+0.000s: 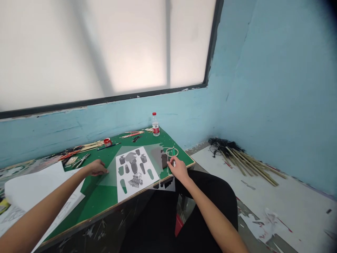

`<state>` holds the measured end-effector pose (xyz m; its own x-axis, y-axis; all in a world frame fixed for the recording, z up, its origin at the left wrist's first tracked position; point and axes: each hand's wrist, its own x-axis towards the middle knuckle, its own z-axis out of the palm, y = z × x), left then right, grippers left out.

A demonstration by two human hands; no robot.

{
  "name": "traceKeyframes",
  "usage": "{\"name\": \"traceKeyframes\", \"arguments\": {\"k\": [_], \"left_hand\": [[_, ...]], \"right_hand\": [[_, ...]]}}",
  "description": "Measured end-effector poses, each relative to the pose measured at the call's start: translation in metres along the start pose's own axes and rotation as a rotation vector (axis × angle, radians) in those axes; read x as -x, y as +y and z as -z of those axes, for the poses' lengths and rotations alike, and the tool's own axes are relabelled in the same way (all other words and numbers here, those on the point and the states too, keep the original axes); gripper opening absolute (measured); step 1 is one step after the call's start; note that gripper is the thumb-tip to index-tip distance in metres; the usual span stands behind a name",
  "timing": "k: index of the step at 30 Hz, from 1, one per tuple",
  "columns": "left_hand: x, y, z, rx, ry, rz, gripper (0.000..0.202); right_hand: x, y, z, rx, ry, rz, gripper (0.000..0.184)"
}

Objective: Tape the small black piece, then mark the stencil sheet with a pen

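A white sheet printed with grey and green cut-out shapes (134,168) lies under a translucent film on the green table (100,200). My left hand (97,168) rests on the table with its fingers pressing the film's left edge. My right hand (178,168) is closed on a thin green-tipped tool (173,154) at the table's right edge, beside a grey piece of material (159,157) and a loop of pale cord (171,151).
A water bottle with a red cap (155,124) stands at the table's far corner. A small red jar (107,142), brushes and sticks lie along the back. White paper (34,189) covers the left. Bamboo sticks (247,160) lie on the floor at the right.
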<state>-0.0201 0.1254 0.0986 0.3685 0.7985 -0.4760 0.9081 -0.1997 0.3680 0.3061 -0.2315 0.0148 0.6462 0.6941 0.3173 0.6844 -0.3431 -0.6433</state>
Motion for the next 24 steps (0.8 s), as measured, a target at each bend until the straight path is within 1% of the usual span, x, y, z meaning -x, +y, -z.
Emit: {"name": "traceKeyframes", "arguments": {"k": [4,7,10,12,14,16,18,20,22,24], "left_hand": [[0.013,0.009,-0.003,0.083,-0.095,-0.052,0.036],[0.027,0.013,-0.017,0.182,-0.136,-0.150,0.037],[0.042,0.011,-0.031,0.315,-0.177,-0.262,0.040],[0.051,0.005,-0.030,0.433,-0.176,-0.331,0.051],[0.060,-0.009,-0.018,0.551,-0.142,-0.386,0.072],[0.069,-0.030,0.002,0.642,-0.090,-0.405,0.089],[0.079,-0.057,0.022,0.705,-0.034,-0.390,0.092],[0.088,-0.086,0.034,0.753,0.022,-0.349,0.090],[0.094,-0.111,0.035,0.786,0.062,-0.294,0.089],[0.095,-0.130,0.026,0.809,0.079,-0.244,0.088]], "right_hand": [[0.000,-0.001,-0.004,-0.046,0.011,0.042,0.028],[0.001,-0.001,-0.007,-0.084,0.030,0.081,0.028],[0.001,0.001,-0.009,-0.113,0.063,0.100,0.029],[-0.001,0.003,-0.009,-0.126,0.092,0.101,0.029],[-0.002,0.004,-0.008,-0.138,0.119,0.106,0.029],[-0.004,0.006,-0.007,-0.149,0.138,0.122,0.029],[-0.005,0.006,-0.007,-0.161,0.151,0.144,0.029],[-0.005,0.006,-0.010,-0.173,0.155,0.171,0.028],[-0.004,0.006,-0.014,-0.183,0.152,0.207,0.028],[-0.002,0.004,-0.019,-0.188,0.151,0.250,0.028]]}}
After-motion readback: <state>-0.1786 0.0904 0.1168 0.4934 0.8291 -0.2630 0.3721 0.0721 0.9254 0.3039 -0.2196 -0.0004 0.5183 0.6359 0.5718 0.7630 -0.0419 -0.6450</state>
